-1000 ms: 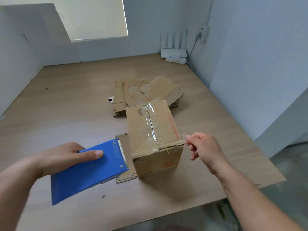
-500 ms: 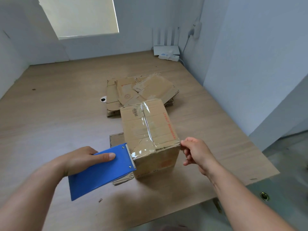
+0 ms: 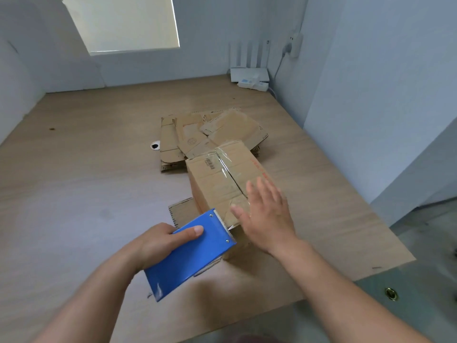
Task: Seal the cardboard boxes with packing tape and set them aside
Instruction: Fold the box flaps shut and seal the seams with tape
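Creased box (image 3: 217,179), seam clear-taped, under flat right hand (image 3: 268,214); left hand (image 3: 158,243) around dispenser (image 3: 193,253).

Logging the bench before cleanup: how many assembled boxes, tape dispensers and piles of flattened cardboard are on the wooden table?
Assembled brown cardboard box: 1
Blue flat-sided tape dispenser: 1
Pile of flattened brown cardboard: 1
Total: 3

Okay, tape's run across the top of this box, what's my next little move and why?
Probably press the right hand flat onto the tape at the near edge of the box. That hand is open just there, and the left hand holds the blue dispenser with its teeth at that edge, strip seemingly uncut.
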Tool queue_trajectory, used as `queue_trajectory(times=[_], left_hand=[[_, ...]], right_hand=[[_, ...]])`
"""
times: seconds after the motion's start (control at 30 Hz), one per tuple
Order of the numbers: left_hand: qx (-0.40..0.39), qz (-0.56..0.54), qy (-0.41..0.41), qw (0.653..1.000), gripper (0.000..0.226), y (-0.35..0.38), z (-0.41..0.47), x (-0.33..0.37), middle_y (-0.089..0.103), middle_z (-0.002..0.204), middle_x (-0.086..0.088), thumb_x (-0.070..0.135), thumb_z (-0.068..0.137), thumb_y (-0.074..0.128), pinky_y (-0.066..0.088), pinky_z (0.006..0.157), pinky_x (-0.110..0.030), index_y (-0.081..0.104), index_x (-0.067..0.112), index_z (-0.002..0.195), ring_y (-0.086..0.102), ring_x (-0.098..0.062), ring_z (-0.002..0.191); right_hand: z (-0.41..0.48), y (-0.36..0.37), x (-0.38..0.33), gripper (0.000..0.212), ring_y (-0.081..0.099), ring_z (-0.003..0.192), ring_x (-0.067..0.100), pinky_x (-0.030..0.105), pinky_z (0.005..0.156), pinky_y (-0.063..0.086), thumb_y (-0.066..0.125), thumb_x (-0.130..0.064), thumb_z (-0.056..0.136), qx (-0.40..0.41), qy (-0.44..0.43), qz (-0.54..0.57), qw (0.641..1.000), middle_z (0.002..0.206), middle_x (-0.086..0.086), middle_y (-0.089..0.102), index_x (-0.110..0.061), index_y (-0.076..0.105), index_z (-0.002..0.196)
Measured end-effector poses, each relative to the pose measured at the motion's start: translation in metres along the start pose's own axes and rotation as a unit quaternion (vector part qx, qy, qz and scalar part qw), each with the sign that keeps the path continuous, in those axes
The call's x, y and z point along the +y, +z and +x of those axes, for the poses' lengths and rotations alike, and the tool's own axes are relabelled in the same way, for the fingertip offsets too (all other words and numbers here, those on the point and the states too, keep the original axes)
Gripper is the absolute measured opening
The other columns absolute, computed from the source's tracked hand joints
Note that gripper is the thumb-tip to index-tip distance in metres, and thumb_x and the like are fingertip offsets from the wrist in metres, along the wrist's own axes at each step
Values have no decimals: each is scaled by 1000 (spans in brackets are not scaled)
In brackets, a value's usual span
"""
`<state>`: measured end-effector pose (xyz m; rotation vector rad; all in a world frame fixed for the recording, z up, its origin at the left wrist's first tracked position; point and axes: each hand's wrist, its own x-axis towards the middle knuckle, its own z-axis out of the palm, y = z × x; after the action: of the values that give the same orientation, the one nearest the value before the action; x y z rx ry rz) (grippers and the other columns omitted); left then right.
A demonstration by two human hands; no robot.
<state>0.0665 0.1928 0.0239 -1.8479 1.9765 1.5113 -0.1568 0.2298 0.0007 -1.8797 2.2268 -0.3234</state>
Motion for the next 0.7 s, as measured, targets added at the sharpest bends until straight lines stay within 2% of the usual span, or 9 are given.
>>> queue_trajectory(times=[0.07, 0.13, 0.27, 0.37, 0.47, 0.57, 0.63, 0.7], left_hand=[[3, 7, -3, 1000, 88, -3, -3, 0, 74, 75, 1, 89, 40, 49, 46, 60, -23, 71, 16, 85, 71, -17, 66], [12, 6, -9, 1000, 88, -11, -8, -4, 74, 76, 0, 89, 41, 50, 47, 62, -25, 71, 15, 83, 71, -18, 67], [14, 3, -21, 1000, 91, -22, -21, -15, 74, 76, -2, 90, 40, 51, 48, 66, -29, 72, 13, 84, 71, -20, 67], [41, 33, -27, 998, 87, -17, -20, -10, 73, 75, -3, 93, 52, 51, 45, 62, -27, 72, 14, 83, 69, -19, 65], [39, 17, -56, 998, 77, -18, -22, -9, 74, 76, -1, 86, 57, 57, 49, 66, -27, 73, 15, 83, 71, -18, 69], [43, 8, -73, 996, 78, -18, -25, -6, 74, 78, -1, 85, 61, 57, 48, 68, -29, 73, 13, 86, 71, -19, 72], [66, 54, -79, 993, 77, -13, -18, 0, 72, 88, -7, 80, 70, 55, 45, 69, -29, 71, 9, 92, 69, -22, 81], [88, 106, -89, 987, 71, -9, -12, 11, 66, 90, -6, 76, 76, 52, 40, 66, -29, 67, 8, 91, 63, -20, 81]], right_hand=[[-1, 9, -3, 105, -15, 146, 24, 43, 116, -16, -13, -72, 64, -40, -18, -42, 998, 161, 11, -7, -21, 6, 153], [-1, 10, 0, 102, -19, 146, 24, 43, 113, -20, -13, -72, 66, -51, -21, -49, 997, 160, 11, -10, -23, 5, 153], [1, 9, -2, 83, -21, 145, 24, 44, 113, -20, 4, -71, 87, -69, -10, -69, 995, 160, 11, -12, -22, 5, 154], [1, 7, -3, 80, -21, 145, 24, 45, 114, -19, 7, -69, 89, -75, -8, -75, 994, 160, 11, -12, -22, 4, 154], [0, 4, -3, 74, -22, 145, 25, 46, 115, -18, 15, -64, 94, -78, -8, -75, 994, 160, 11, -13, -21, 3, 154], [0, 3, -5, 74, -22, 145, 25, 46, 115, -18, 16, -63, 95, -80, -9, -73, 994, 160, 11, -13, -21, 3, 154], [0, 3, -6, 74, -21, 145, 25, 47, 115, -18, 18, -62, 95, -78, -8, -77, 994, 160, 12, -12, -20, 4, 154], [0, 3, -6, 74, -20, 145, 26, 47, 114, -19, 18, -62, 95, -81, -6, -80, 994, 160, 13, -12, -20, 4, 154]])
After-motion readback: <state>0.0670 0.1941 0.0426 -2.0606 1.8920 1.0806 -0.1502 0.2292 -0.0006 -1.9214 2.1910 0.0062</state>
